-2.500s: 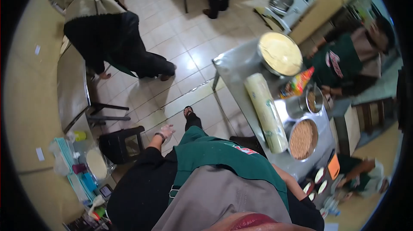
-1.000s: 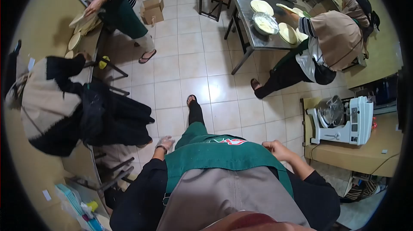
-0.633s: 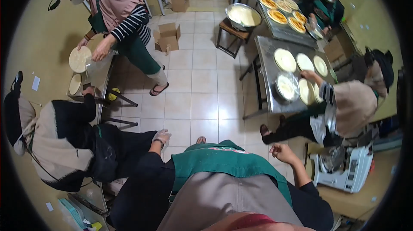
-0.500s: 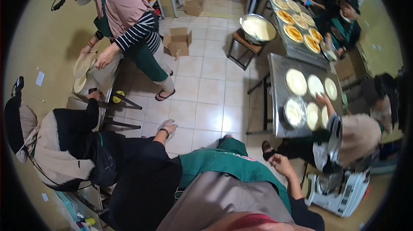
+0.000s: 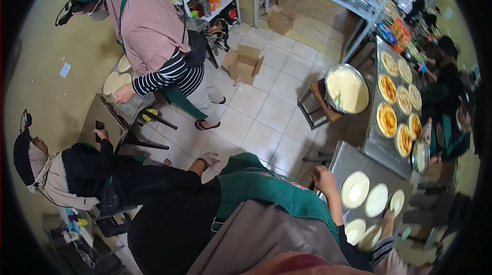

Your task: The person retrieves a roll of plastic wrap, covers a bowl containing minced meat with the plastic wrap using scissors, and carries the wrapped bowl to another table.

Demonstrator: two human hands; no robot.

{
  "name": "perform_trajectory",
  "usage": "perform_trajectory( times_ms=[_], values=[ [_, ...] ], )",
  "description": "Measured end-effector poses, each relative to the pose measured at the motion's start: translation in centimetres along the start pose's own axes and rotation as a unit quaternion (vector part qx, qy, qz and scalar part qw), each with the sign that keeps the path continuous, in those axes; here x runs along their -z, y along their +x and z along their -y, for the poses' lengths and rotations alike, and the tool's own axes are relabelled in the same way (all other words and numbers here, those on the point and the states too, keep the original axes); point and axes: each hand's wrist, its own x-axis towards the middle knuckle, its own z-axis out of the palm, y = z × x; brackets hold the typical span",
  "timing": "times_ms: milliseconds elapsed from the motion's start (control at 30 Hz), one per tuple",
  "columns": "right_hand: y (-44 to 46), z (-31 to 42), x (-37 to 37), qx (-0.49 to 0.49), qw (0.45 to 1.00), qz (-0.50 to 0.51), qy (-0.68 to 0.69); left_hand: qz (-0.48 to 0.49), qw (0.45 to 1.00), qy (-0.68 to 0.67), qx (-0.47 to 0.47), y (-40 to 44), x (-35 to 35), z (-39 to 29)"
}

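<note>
My left hand (image 5: 209, 159), in a clear plastic glove, hangs low over the floor tiles with its fingers apart and nothing in it. My right hand (image 5: 324, 178) is bare and raised at my side, fingers curled in, with no object showing in it. It is nearest the corner of a metal table (image 5: 342, 158). On that table lie several pale round dough bases (image 5: 355, 189). Another person's hand (image 5: 389, 216) touches one of them. My green apron (image 5: 271, 190) covers my front.
A large bowl of pale cream mix (image 5: 348, 89) stands on a wooden stool ahead. Behind it, a longer table holds filled round bases (image 5: 386, 119). An open cardboard box (image 5: 242, 65) sits on the floor. At left, one person (image 5: 148, 24) stands by a table; another holds a phone (image 5: 99, 129).
My view has shifted forward and turned, bringing the dough table close on my right. My right hand has risen slightly. The standing person at left has lowered a round base onto the table.
</note>
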Motion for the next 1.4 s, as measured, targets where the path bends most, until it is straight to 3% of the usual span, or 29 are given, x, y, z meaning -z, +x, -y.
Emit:
perform_trajectory(
  times_ms=[100,133,167,233,300,333,400,433,467,500,533,567,633,700,800,900,967,1033,1100,1133,1167,1267,1367,1400],
  values=[
    [11.2,1.6,3.5,0.094,0.994,0.006,-0.056,-0.035,0.996,-0.079,0.029,1.0,2.3,-0.9],
    [15.0,2.5,4.4,0.109,0.992,0.011,-0.062,-0.021,0.949,-0.291,0.123,1.7,2.8,-1.1],
    [18.7,3.6,5.0,0.145,0.989,0.025,-0.031,-0.007,0.849,-0.487,0.204,2.5,3.3,-1.2],
    [26.4,6.0,5.8,0.19,0.981,0.041,-0.004,-0.018,0.839,-0.493,0.229,5.3,0.2,1.1],
    [33.3,8.6,5.3,0.253,0.964,0.049,-0.06,0.0,0.968,-0.24,0.078,9.6,-0.4,5.3],
    [36.9,9.6,5.0,0.285,0.956,0.05,-0.04,-0.006,0.966,-0.246,0.082,9.4,0.6,6.2],
    [44.0,12.2,5.0,0.31,0.946,0.073,-0.053,-0.099,0.989,-0.11,-0.005,9.6,5.1,7.7],
    [46.4,13.4,5.0,0.322,0.939,0.106,-0.062,-0.102,0.988,-0.12,-0.001,13.1,3.2,5.2],
    [48.7,16.1,6.3,0.318,0.934,0.144,-0.07,-0.091,0.95,-0.273,0.12,12.9,6.1,5.3],
    [51.7,17.4,6.4,0.326,0.93,0.151,-0.074,-0.081,0.875,-0.413,0.237,13.0,10.8,5.5],
    [54.8,18.5,6.1,0.367,0.916,0.143,-0.075,-0.152,0.873,-0.45,0.112,13.0,11.9,7.3],
    [57.8,19.5,6.1,0.406,0.901,0.136,-0.075,-0.156,0.868,-0.457,0.116,14.2,13.8,7.7],
    [63.9,22.1,6.0,0.446,0.875,0.147,-0.12,-0.159,0.684,-0.666,0.252,16.8,16.0,8.7],
    [70.0,23.4,4.9,0.488,0.858,0.101,-0.126,-0.21,0.665,-0.667,0.263,18.2,17.2,9.1],
    [77.1,28.9,6.4,0.468,0.875,0.115,-0.047,-0.244,0.526,-0.763,0.287,16.7,22.9,7.3],
    [86.8,33.5,6.3,0.481,0.867,0.08,-0.105,-0.281,0.446,-0.771,0.358,15.3,24.0,5.4],
    [93.9,36.9,6.3,0.507,0.853,0.065,-0.104,-0.34,0.262,-0.838,0.336,15.6,20.9,3.3],
    [102.0,40.1,5.4,0.532,0.838,0.058,-0.106,-0.455,0.118,-0.833,0.291,17.0,15.2,-0.5],
    [110.5,43.2,4.4,0.562,0.822,0.047,-0.078,-0.431,0.11,-0.799,0.404,17.3,16.2,-5.3],
    [113.8,45.3,4.0,0.576,0.816,0.031,-0.048,-0.442,0.095,-0.794,0.407,18.8,18.5,-4.9],
    [115.7,47.7,4.7,0.507,0.858,0.056,-0.056,-0.446,0.118,-0.788,0.408,19.4,18.5,-9.0],
    [128.0,51.6,1.4,0.521,0.852,0.02,-0.052,-0.441,0.189,-0.771,0.418,22.0,23.1,-14.8],
    [133.5,54.5,-0.1,0.509,0.86,-0.031,-0.005,-0.407,0.263,-0.759,0.435,22.9,26.8,-17.9],
    [136.0,55.2,-1.0,0.517,0.851,-0.075,-0.061,-0.393,0.286,-0.756,0.439,23.0,28.1,-18.7]
  ],
)
